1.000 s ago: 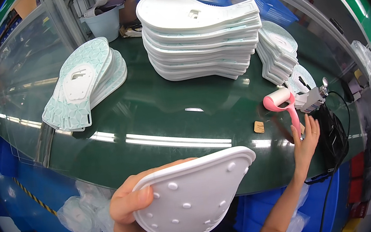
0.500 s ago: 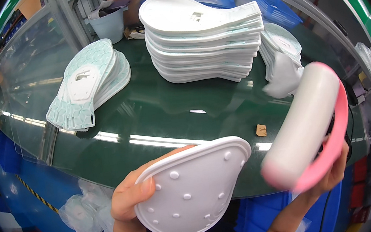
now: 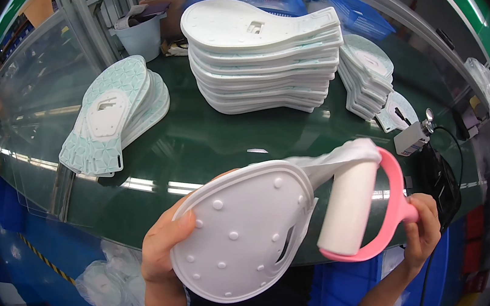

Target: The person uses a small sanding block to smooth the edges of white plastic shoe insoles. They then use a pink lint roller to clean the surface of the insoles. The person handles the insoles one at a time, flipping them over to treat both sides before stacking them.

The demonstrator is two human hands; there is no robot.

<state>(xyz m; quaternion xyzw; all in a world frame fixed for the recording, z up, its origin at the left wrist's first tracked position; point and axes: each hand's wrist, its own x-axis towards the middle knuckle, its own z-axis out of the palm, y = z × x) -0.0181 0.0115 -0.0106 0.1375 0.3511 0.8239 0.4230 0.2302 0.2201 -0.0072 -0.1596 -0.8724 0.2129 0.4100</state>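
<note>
My left hand [image 3: 167, 242] is closed on the left edge of a white plastic panel [image 3: 239, 251], thumb on top. The panel has a raised rim, several round bumps and a slot near its right side. My right hand [image 3: 423, 226] grips the pink handle of a sticky roller [image 3: 349, 207], just right of the panel. The roller has a thick white roll. A pale, film-like piece [image 3: 331, 159] stretches from the panel's far right edge to the roller's top. Whether it sticks to the panel or only lies behind it, I cannot tell.
A tall stack of white paddle-shaped panels [image 3: 267, 83] stands on the green table [image 3: 194, 141]. Smaller patterned stacks lie at left [image 3: 111, 108] and right [image 3: 366, 71]. A small bottle with a metal top [image 3: 412, 137], blue baskets [image 3: 356, 14] and a bucket [image 3: 142, 37] stand around.
The roller has moved left and down, away from the camera and towards the panel. The film-like piece at its top now reaches the panel. My left hand has tilted the panel slightly.
</note>
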